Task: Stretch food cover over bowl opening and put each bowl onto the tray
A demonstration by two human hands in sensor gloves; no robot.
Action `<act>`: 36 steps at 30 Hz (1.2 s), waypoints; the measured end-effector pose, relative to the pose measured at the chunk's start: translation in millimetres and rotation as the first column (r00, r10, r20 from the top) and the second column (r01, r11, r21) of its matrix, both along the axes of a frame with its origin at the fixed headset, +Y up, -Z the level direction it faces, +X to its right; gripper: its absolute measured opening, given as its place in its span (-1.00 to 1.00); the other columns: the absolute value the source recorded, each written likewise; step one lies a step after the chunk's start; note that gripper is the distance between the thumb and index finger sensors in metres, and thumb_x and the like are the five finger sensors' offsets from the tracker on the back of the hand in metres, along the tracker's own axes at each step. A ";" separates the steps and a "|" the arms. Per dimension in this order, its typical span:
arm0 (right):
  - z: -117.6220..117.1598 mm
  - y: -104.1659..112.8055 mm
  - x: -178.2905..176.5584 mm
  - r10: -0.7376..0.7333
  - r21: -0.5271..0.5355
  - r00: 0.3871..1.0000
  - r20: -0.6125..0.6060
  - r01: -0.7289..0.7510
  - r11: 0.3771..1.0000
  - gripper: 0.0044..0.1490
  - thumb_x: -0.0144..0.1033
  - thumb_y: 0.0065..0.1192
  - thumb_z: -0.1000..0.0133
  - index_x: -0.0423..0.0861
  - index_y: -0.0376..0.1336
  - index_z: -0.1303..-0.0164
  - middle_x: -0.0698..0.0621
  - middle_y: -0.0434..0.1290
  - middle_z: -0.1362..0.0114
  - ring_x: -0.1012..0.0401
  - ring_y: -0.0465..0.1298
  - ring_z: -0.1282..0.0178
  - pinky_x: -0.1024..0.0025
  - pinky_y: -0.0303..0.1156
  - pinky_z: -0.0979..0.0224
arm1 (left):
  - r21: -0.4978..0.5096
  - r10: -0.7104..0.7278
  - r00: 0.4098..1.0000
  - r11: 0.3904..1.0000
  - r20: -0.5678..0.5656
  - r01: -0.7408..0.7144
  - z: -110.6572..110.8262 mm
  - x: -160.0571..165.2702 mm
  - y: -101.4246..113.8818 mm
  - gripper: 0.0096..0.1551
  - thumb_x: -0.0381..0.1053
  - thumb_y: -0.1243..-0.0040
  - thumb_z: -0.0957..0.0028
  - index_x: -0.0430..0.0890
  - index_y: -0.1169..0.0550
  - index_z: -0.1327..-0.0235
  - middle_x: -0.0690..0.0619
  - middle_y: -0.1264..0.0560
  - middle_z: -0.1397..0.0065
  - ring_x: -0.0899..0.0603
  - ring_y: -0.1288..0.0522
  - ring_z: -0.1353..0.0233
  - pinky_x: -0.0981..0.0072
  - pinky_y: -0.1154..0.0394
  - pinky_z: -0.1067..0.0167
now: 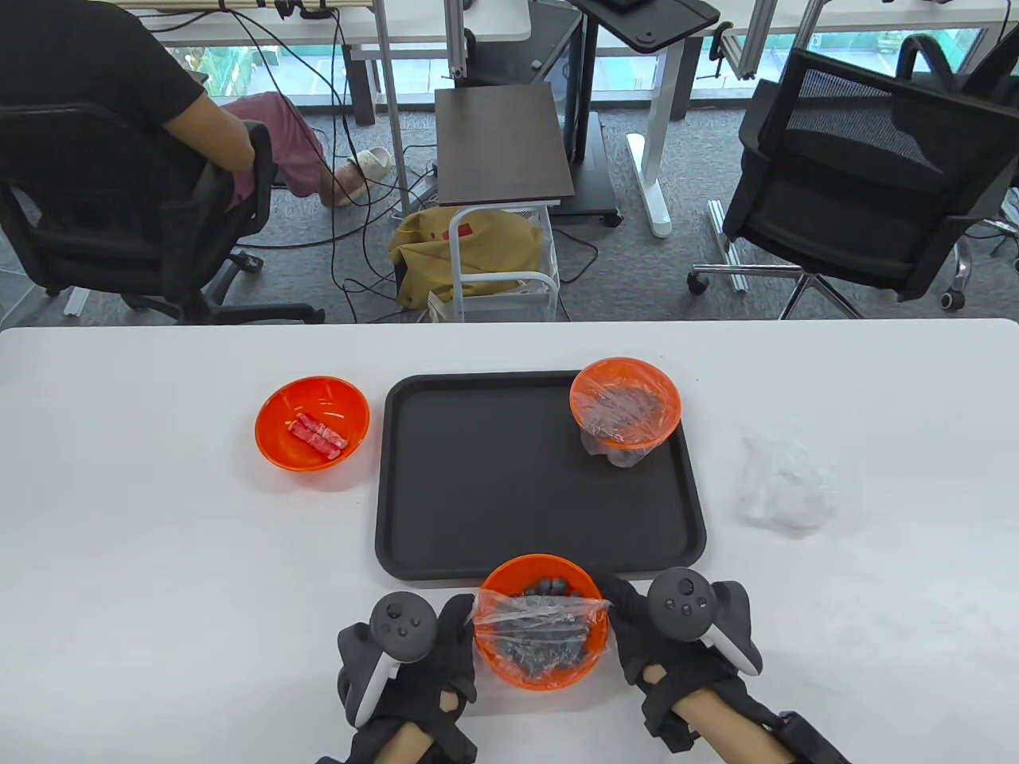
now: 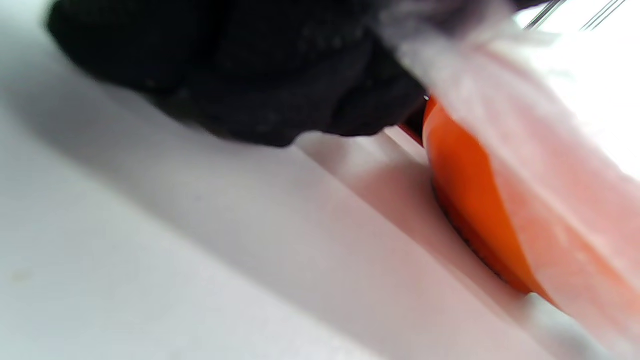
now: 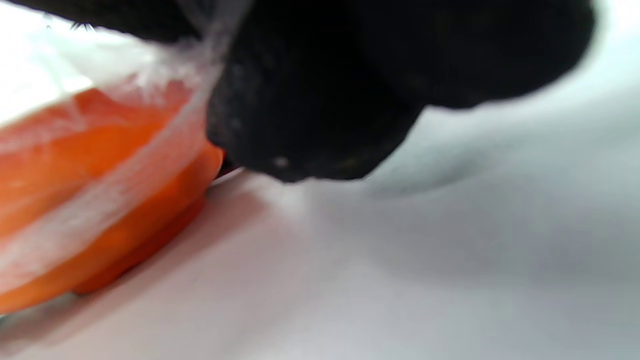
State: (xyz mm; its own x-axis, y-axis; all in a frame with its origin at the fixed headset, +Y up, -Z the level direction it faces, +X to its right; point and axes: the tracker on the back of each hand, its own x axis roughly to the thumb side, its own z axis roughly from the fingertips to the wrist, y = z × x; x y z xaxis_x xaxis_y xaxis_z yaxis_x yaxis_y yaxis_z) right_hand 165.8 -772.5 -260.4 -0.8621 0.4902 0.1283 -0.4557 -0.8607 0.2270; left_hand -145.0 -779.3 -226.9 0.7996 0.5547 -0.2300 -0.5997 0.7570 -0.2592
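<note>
Table view: far left on the white table, an uncovered orange bowl sits apart from the black tray. At the near edge the left hand and right hand flank the near bowl, each pinching the clear food cover stretched partly across it. A covered bowl stands in the tray's far right corner; spare covers lie right.

Both in from the near edge, forearms bare past the black gloves, a tracker on the back of each. Left grip low by the counter, fingers curled and pinching clear film. Right grip opposite, level with it, fingers curled, pinching the film's other edge.
</note>
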 end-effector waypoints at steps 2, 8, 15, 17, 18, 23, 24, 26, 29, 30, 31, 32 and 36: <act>-3.3 -0.2 -1.4 0.010 -0.001 1.000 -0.010 -0.010 1.000 -0.32 -0.24 0.17 -0.17 0.13 0.22 -0.58 0.05 0.67 0.15 0.16 0.70 0.51 0.42 0.64 0.52 | -0.017 0.007 1.000 1.000 0.005 -0.007 -3.1 -0.5 0.3 -0.51 0.18 -0.09 -0.11 0.36 -0.51 -0.34 0.22 -0.76 0.30 -0.06 -0.76 0.37 0.13 -0.71 0.31; -13.8 -0.9 -2.6 -0.027 -0.033 1.000 -0.012 0.026 0.999 -0.34 -0.26 0.18 -0.17 0.16 0.26 -0.55 0.01 0.67 0.06 0.15 0.70 0.50 0.42 0.64 0.51 | -0.053 0.016 1.000 0.999 0.014 -0.015 -15.4 -0.8 2.2 -0.52 0.16 -0.09 -0.11 0.37 -0.54 -0.31 0.19 -0.76 0.22 -0.10 -0.75 0.30 0.10 -0.70 0.25; -24.6 -6.8 -0.1 -0.136 -0.117 0.991 0.015 0.136 0.984 -0.41 -0.29 0.21 -0.15 0.10 0.39 -0.44 -0.02 0.66 -0.04 0.19 0.70 0.47 0.43 0.64 0.49 | -0.101 0.020 0.999 0.995 0.049 -0.014 -30.6 0.8 5.1 -0.54 0.11 -0.09 -0.11 0.36 -0.58 -0.28 0.15 -0.75 0.14 -0.14 -0.75 0.24 0.06 -0.69 0.19; -27.4 -9.2 1.2 -0.170 -0.148 0.985 0.020 0.171 0.974 -0.43 -0.31 0.21 -0.14 0.08 0.42 -0.40 -0.03 0.65 -0.07 0.19 0.70 0.45 0.43 0.65 0.48 | -0.120 0.023 0.998 0.993 0.056 -0.016 -33.8 1.4 5.8 -0.54 0.10 -0.08 -0.11 0.36 -0.58 -0.27 0.14 -0.75 0.12 -0.15 -0.75 0.22 0.05 -0.69 0.17; -28.4 -10.0 1.7 -0.184 -0.160 0.983 0.023 0.185 0.970 -0.44 -0.31 0.21 -0.14 0.08 0.43 -0.38 -0.03 0.65 -0.08 0.18 0.70 0.44 0.43 0.65 0.47 | -0.129 0.023 0.998 0.991 0.060 -0.015 -35.2 1.7 6.1 -0.54 0.10 -0.09 -0.11 0.36 -0.59 -0.26 0.14 -0.75 0.11 -0.15 -0.75 0.21 0.05 -0.69 0.16; -30.4 -12.3 2.3 -0.215 -0.184 0.977 0.004 0.212 0.960 -0.34 -0.33 0.17 -0.15 0.14 0.30 -0.53 -0.03 0.63 -0.12 0.18 0.69 0.40 0.43 0.65 0.44 | -0.164 0.023 0.997 0.986 0.080 -0.009 -40.3 3.8 7.0 -0.55 0.09 -0.09 -0.11 0.35 -0.59 -0.25 0.13 -0.75 0.09 -0.16 -0.74 0.19 0.04 -0.69 0.15; -30.3 -12.2 2.2 -0.217 -0.181 0.976 -0.004 0.213 0.960 -0.31 -0.34 0.17 -0.15 0.19 0.25 -0.56 -0.03 0.62 -0.12 0.18 0.70 0.41 0.43 0.65 0.45 | -0.171 0.020 0.996 0.985 0.086 -0.005 -41.6 3.8 6.8 -0.55 0.09 -0.09 -0.11 0.35 -0.59 -0.25 0.13 -0.75 0.09 -0.16 -0.74 0.19 0.04 -0.69 0.15; -30.3 -11.9 2.7 -0.225 -0.181 0.974 -0.010 0.219 0.959 -0.29 -0.35 0.17 -0.15 0.22 0.21 -0.58 -0.04 0.62 -0.11 0.18 0.70 0.41 0.44 0.65 0.45 | -0.188 0.034 0.995 0.982 0.095 -0.015 -42.7 3.4 6.9 -0.55 0.09 -0.09 -0.11 0.35 -0.59 -0.25 0.13 -0.75 0.08 -0.16 -0.74 0.19 0.04 -0.69 0.14; -30.8 -12.6 3.6 -0.196 -0.188 0.980 -0.024 0.189 0.964 -0.30 -0.34 0.18 -0.16 0.21 0.24 -0.57 -0.04 0.62 -0.11 0.18 0.70 0.42 0.43 0.65 0.46 | -0.204 0.065 0.993 0.978 0.098 -0.044 -42.7 3.9 6.8 -0.55 0.09 -0.09 -0.12 0.34 -0.59 -0.26 0.12 -0.75 0.06 -0.17 -0.74 0.17 0.02 -0.68 0.13; -30.9 -12.7 3.8 -0.199 -0.187 0.980 -0.022 0.191 0.964 -0.31 -0.34 0.18 -0.16 0.20 0.26 -0.56 -0.03 0.63 -0.11 0.18 0.70 0.42 0.43 0.65 0.46 | -0.204 0.067 0.993 0.978 0.099 -0.045 -42.6 4.2 6.7 -0.55 0.09 -0.09 -0.12 0.34 -0.59 -0.27 0.11 -0.75 0.06 -0.17 -0.74 0.17 0.02 -0.68 0.12; -31.1 -12.2 4.2 -0.206 -0.185 0.978 -0.020 0.199 0.962 -0.33 -0.35 0.18 -0.16 0.19 0.28 -0.54 -0.05 0.63 -0.10 0.17 0.70 0.42 0.42 0.65 0.46 | -0.203 0.068 0.993 0.978 0.101 -0.046 -42.7 4.4 6.2 -0.55 0.09 -0.09 -0.12 0.35 -0.59 -0.27 0.12 -0.74 0.05 -0.17 -0.74 0.17 0.02 -0.68 0.12; -31.1 -12.1 4.3 -0.207 -0.183 0.978 -0.019 0.201 0.962 -0.34 -0.35 0.19 -0.15 0.17 0.31 -0.53 -0.05 0.64 -0.10 0.16 0.71 0.42 0.42 0.65 0.46 | -0.202 0.070 0.992 0.978 0.103 -0.048 -42.8 4.6 5.7 -0.54 0.09 -0.08 -0.13 0.34 -0.58 -0.28 0.12 -0.75 0.06 -0.17 -0.74 0.17 0.03 -0.68 0.12; -32.0 -11.9 4.5 -0.201 -0.170 0.979 -0.023 0.194 0.966 -0.37 -0.36 0.21 -0.14 0.11 0.39 -0.47 -0.06 0.64 -0.11 0.14 0.71 0.40 0.40 0.66 0.45 | -0.230 0.102 0.989 0.970 0.112 -0.074 -45.0 4.6 4.2 -0.53 0.09 -0.07 -0.14 0.31 -0.56 -0.33 0.12 -0.74 0.05 -0.16 -0.74 0.17 0.03 -0.68 0.12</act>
